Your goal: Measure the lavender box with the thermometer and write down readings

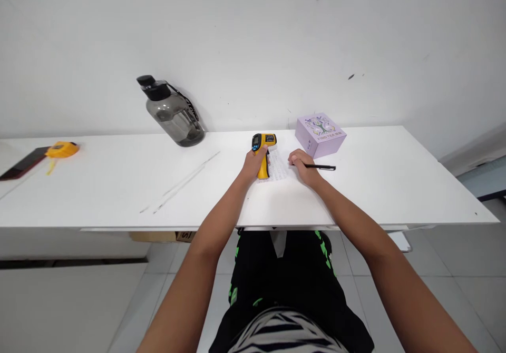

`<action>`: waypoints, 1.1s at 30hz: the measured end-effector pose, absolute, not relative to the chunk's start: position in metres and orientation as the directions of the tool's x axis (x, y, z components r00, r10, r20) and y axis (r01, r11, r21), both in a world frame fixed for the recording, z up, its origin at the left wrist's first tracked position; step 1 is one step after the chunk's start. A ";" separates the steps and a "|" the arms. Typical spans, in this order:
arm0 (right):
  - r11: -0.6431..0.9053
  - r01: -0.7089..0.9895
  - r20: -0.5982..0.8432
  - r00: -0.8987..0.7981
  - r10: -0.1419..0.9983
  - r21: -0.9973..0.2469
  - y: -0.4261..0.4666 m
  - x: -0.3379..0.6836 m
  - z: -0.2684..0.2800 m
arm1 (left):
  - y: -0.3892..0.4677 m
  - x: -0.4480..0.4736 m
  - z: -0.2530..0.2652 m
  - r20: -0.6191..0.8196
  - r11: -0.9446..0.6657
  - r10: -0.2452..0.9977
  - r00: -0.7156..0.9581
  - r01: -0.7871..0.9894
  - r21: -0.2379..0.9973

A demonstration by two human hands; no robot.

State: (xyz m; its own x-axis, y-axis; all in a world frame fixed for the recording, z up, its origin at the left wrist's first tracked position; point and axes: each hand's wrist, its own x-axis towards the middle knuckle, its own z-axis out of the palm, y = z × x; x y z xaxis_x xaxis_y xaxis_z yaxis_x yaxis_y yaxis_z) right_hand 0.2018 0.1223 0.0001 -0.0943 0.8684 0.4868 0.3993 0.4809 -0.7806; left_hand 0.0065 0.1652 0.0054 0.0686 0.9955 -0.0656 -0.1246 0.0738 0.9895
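My left hand (253,164) is wrapped around the grip of a yellow and black infrared thermometer (262,170), its small display facing up. Between my hands, partly under the thermometer, lies a white sheet (279,167) covered in faint fine markings, too small to read. My right hand (302,163) grips a black pen (322,167) whose capped or clip end points right; the tip is hidden by my fingers near the sheet's right edge. Just behind my right hand sits a lilac tea box (321,134) with a printed top.
A grey transparent water bottle (176,116) with a black lid stands near the wall at left. Farther left are a yellow tape measure (62,149) and a dark flat object (26,163). The white tabletop (190,195) runs along the wall; its front edge is close to my body.
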 end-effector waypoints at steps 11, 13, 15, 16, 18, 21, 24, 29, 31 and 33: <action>0.157 0.404 0.136 -0.082 0.987 -0.901 0.119 0.195 -0.006 | 0.160 0.009 0.011 -0.080 0.083 0.996 0.028 -0.110 0.990; 0.156 0.410 0.136 -0.077 0.988 -0.899 0.118 0.194 -0.006 | 0.158 0.010 0.013 -0.072 0.075 0.997 0.032 -0.098 0.992; 0.151 0.415 0.133 -0.071 0.989 -0.897 0.120 0.194 -0.007 | 0.156 0.010 0.015 -0.061 0.064 0.997 0.037 -0.078 0.995; 0.146 0.420 0.129 -0.070 0.989 -0.896 0.120 0.194 -0.008 | 0.155 0.010 0.016 -0.058 0.060 0.998 0.036 -0.068 0.996; 0.140 0.433 0.123 -0.066 0.990 -0.890 0.121 0.194 -0.009 | 0.154 0.010 0.019 -0.054 0.055 0.998 0.032 -0.057 0.997; 0.146 0.443 0.132 -0.063 0.989 -0.884 0.122 0.193 -0.010 | 0.152 0.010 0.021 -0.041 0.043 0.999 0.034 -0.058 0.997; 0.144 0.437 0.124 -0.074 0.989 -0.888 0.121 0.193 -0.009 | 0.151 0.010 0.020 -0.034 0.037 0.999 0.042 -0.072 0.997; 0.121 0.400 0.095 -0.083 0.992 -0.908 0.121 0.195 -0.005 | 0.154 0.009 0.017 -0.033 0.035 0.999 0.040 -0.057 0.998; 0.127 0.378 0.114 -0.057 0.992 -0.917 0.121 0.196 -0.004 | 0.155 0.009 0.016 -0.036 0.038 0.999 0.039 -0.056 0.998; 0.139 0.384 0.129 -0.050 0.990 -0.913 0.120 0.196 -0.004 | 0.156 0.010 0.015 -0.036 0.038 0.998 0.043 -0.059 0.998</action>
